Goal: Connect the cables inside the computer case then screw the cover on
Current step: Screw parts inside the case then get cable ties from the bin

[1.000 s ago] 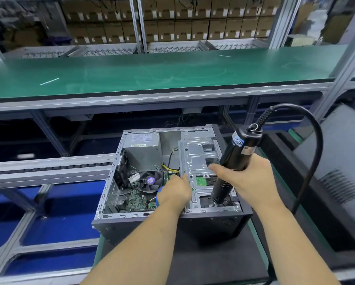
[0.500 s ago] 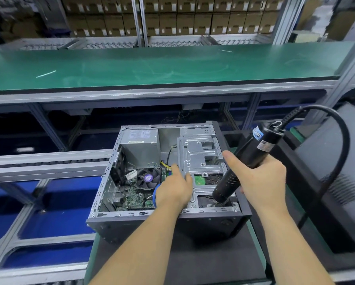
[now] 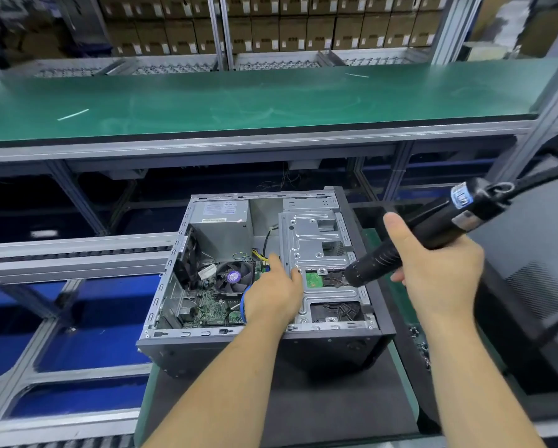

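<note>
- A person's right hand point(image 3: 439, 276) is gripping a black electric screwdriver point(image 3: 413, 240), now tilted lower than a second ago, its tip lifting away from the drive cage point(image 3: 316, 247).
- The left hand point(image 3: 276, 294) is still reaching inside the open computer case point(image 3: 264, 342) beside a blue cable point(image 3: 244, 302); its fingers are hidden, so their grip cannot be told.
- The cover is not yet fitted.
</note>
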{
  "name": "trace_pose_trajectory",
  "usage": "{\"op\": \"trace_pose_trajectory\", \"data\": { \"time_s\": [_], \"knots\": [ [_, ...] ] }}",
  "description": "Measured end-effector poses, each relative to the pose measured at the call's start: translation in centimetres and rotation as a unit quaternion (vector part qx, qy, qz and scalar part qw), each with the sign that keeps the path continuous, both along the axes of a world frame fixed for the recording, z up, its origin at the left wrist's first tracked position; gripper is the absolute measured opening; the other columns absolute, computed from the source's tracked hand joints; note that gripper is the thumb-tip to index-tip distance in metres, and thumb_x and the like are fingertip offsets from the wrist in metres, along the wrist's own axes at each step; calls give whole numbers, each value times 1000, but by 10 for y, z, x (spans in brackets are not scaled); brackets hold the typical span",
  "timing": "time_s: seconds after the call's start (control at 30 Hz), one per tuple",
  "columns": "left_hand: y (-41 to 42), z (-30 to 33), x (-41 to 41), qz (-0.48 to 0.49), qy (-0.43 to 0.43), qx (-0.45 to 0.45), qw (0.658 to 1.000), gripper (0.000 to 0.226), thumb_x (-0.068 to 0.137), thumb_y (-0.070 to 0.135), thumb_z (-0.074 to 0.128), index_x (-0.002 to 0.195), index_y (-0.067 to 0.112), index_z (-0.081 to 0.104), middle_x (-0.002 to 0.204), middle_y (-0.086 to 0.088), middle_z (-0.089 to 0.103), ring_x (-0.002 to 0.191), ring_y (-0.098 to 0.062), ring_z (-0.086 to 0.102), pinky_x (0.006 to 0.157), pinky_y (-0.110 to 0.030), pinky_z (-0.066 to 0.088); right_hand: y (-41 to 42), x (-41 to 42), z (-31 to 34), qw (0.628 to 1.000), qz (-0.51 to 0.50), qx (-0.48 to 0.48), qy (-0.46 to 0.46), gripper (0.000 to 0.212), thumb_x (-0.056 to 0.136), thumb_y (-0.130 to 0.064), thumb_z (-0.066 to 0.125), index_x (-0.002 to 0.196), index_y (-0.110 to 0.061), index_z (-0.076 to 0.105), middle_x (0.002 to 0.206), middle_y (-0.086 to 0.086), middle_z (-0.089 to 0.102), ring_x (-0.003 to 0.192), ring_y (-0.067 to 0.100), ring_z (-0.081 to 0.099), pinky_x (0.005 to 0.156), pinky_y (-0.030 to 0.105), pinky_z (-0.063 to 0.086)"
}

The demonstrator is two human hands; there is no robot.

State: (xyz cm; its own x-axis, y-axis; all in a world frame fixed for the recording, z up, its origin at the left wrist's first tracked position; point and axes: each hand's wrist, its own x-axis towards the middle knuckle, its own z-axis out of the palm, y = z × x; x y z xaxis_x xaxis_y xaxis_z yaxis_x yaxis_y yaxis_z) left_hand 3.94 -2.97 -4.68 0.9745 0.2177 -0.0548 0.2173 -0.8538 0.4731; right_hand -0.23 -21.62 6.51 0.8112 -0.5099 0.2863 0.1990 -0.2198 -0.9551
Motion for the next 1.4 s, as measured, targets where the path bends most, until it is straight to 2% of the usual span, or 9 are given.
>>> {"op": "trace_pose_trajectory", "data": {
  "time_s": [0.3,0.4,0.53,0.7,0.83,1.03,1.17,1.3,1.4],
  "knots": [
    [-4,7,-5,10,-48,65,997,28,101,35,33,116,13,42,118,-11,53,107,-34,51,80,-44,46,2,-11,-24,971,-27,237,-18,40,66,-55,84,78,-21,68,74,5,76,53,23,71,48,25,55],
    [-6,18,-6,19,-117,67,991,25,99,33,37,103,14,53,107,-5,54,101,-28,48,86,-44,44,7,-13,-28,958,-4,282,-41,43,67,-46,86,89,-13,68,80,7,78,63,24,73,61,28,60],
    [-34,50,-4,-54,-136,-153,977,47,92,48,35,67,13,55,68,-7,61,73,-30,57,66,-39,46,18,-16,-30,920,13,389,-52,47,70,-36,83,102,-8,63,96,19,76,79,31,75,72,35,62],
    [-83,89,1,12,54,-556,829,63,94,65,44,90,8,70,80,-7,76,69,-14,70,68,-31,60,30,-22,-28,894,29,442,-64,64,58,-47,90,101,-17,53,105,16,76,94,33,75,83,41,61],
    [-93,88,-1,42,126,-663,737,44,95,50,58,110,9,65,107,-8,71,97,-29,68,93,-44,54,33,-32,-33,901,56,430,-22,84,59,-49,84,124,-3,60,115,19,72,102,31,73,83,36,61],
    [-88,92,10,84,72,-607,787,41,94,42,62,105,3,62,79,-12,61,61,-22,55,58,-29,49,71,-81,-49,916,147,314,202,11,92,-23,66,94,-15,73,87,3,72,73,23,65,65,38,50],
    [-82,95,16,27,22,-523,852,31,93,38,61,84,9,55,56,-5,50,32,-15,45,39,-17,32,66,-100,-24,966,173,105,163,18,86,-17,59,81,-23,75,55,3,62,45,21,50,44,29,41],
    [-89,95,15,-34,-7,-460,887,32,92,39,61,74,16,49,53,5,53,42,-15,50,41,-19,39,16,-81,2,994,-25,-102,8,12,81,-29,60,76,-32,70,71,-13,68,65,7,63,62,25,51],
    [-97,88,13,-57,7,-435,899,34,88,44,63,76,15,50,68,-2,54,55,-23,52,54,-27,43,-25,-47,-11,958,8,-237,164,41,89,-37,64,129,-29,62,117,-6,62,99,14,62,81,30,49]
  ]
}}
